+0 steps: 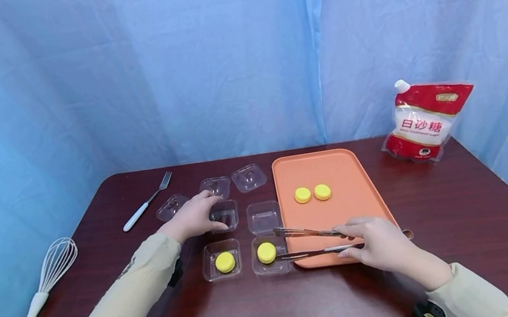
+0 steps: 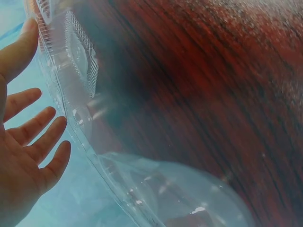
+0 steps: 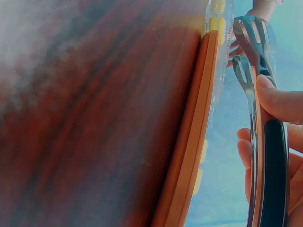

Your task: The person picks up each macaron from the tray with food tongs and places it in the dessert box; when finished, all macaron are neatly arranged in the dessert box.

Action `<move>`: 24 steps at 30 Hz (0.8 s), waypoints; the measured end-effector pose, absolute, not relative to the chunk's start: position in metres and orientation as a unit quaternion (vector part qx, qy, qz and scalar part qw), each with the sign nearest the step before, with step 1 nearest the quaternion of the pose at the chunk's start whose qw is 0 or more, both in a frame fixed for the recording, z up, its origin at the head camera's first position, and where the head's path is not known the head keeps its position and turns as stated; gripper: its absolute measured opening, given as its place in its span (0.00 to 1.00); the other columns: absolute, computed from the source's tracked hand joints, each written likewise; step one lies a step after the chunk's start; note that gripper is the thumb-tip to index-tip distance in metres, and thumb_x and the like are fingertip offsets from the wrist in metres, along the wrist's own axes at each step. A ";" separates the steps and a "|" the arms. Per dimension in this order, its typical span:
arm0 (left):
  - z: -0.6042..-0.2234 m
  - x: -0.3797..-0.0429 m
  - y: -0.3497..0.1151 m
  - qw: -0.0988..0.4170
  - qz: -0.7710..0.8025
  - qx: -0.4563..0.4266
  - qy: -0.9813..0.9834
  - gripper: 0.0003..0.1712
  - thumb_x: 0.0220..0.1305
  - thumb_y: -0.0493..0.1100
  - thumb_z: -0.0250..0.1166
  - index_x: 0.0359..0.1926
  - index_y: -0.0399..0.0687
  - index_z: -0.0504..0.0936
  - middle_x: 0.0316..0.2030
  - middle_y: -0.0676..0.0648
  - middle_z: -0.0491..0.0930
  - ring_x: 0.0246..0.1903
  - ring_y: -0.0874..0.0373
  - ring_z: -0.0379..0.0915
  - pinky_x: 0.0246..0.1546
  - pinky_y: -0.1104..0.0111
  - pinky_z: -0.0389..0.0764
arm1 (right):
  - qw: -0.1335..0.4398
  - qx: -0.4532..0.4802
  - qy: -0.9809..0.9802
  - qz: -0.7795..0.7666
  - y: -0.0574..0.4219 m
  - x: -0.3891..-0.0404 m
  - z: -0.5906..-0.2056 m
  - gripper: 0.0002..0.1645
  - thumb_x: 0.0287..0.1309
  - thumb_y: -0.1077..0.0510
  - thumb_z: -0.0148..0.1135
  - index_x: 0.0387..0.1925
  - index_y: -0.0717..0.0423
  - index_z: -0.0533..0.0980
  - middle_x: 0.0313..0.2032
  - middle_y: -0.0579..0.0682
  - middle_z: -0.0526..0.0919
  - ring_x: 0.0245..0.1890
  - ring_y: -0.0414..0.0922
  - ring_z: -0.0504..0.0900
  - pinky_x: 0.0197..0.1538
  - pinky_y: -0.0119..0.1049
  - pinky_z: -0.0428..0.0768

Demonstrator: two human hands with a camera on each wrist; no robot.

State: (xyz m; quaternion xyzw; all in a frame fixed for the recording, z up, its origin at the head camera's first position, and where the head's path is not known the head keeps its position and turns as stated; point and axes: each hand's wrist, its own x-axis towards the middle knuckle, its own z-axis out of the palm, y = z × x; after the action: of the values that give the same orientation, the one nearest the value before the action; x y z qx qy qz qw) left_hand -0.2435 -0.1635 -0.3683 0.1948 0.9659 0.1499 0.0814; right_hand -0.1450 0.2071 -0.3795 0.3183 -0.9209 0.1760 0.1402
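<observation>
My left hand [image 1: 195, 216] is at the rear-left clear plastic box [image 1: 229, 218], its fingers spread and loosely bent; whether they touch it I cannot tell. My right hand [image 1: 381, 242] holds metal tongs [image 1: 311, 253] above the orange tray [image 1: 335, 165], their arms apart with nothing between the tips. The tips reach over the front-right clear box [image 1: 271, 270], which has a round yellow macaron-like piece [image 1: 266, 253] inside. Another yellow piece [image 1: 224, 262] lies in the front-left box [image 1: 207, 268]. Two more yellow pieces [image 1: 322, 192] sit side by side on the tray.
Behind the boxes lie clear lids [image 1: 249, 177]. A rear-right clear box [image 1: 264, 218] stands beside the tray. On the left are a fork [image 1: 146, 204] and a white whisk [image 1: 41, 297]. A red sugar pouch [image 1: 429, 119] stands at the back right. Blue curtains hang behind the table.
</observation>
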 end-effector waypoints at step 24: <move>-0.381 -0.251 -0.163 0.074 0.144 0.200 0.966 0.40 0.51 0.55 0.72 0.61 0.38 0.73 0.53 0.41 0.72 0.53 0.47 0.69 0.54 0.55 0.74 | 0.150 0.317 -0.920 0.177 0.206 -0.146 -0.378 0.23 0.37 0.54 0.78 0.41 0.53 0.84 0.31 0.44 0.84 0.28 0.38 0.80 0.32 0.34 0.80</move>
State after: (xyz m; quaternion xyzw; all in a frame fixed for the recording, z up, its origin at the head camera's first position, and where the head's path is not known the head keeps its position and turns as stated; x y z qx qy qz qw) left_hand -0.2506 -0.1632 -0.3811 0.1999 0.9663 0.1443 0.0743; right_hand -0.1456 0.2058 -0.3777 0.3167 -0.9197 0.1774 0.1496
